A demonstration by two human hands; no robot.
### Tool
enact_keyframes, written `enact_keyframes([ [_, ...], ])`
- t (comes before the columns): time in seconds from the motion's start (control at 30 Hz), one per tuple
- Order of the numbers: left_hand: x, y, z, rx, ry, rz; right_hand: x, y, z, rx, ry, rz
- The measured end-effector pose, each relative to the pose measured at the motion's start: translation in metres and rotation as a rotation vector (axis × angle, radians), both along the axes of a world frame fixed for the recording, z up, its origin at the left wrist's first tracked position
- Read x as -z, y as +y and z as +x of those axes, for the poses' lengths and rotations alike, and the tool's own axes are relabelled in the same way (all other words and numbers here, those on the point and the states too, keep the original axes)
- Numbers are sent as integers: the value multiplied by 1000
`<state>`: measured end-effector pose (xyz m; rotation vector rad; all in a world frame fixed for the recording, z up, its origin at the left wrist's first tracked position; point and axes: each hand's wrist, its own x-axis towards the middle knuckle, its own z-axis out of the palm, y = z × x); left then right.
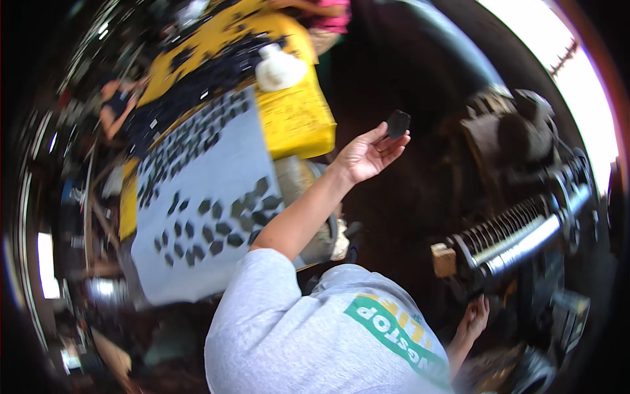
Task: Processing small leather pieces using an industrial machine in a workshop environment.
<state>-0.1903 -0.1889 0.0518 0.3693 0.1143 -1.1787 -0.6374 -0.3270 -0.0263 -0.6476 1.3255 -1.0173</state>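
My left hand (371, 154) reaches out past the table's right side, palm turned up. Its thumb and fingers are closed on a flat black many-sided piece (398, 124), which stands up from the fingertips. Many similar dark pieces (223, 228) lie spread over a grey-white sheet (154, 272) on the table to the left. Low on the right, my right hand (474, 320) is beside a machine with a ribbed roller and a shiny metal roller (525, 243). Its fingers look partly stretched, with nothing visible in them.
A yellow-covered table (298, 121) runs away to the far left, bearing a white jug-like container (279, 69) and dark piles. One person (118, 105) is at its left side, another in a pink top (335, 16) at the far end. A wooden block (443, 260) sits at the roller machine's near end.
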Motion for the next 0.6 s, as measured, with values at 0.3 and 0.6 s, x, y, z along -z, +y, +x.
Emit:
enact_keyframes([
  [0.3,58,149,110,-618,208,352,114,-47,-52,-285,238,-105],
  [0.6,103,283,206,-1018,-192,972,133,-38,-50,-356,377,-137],
])
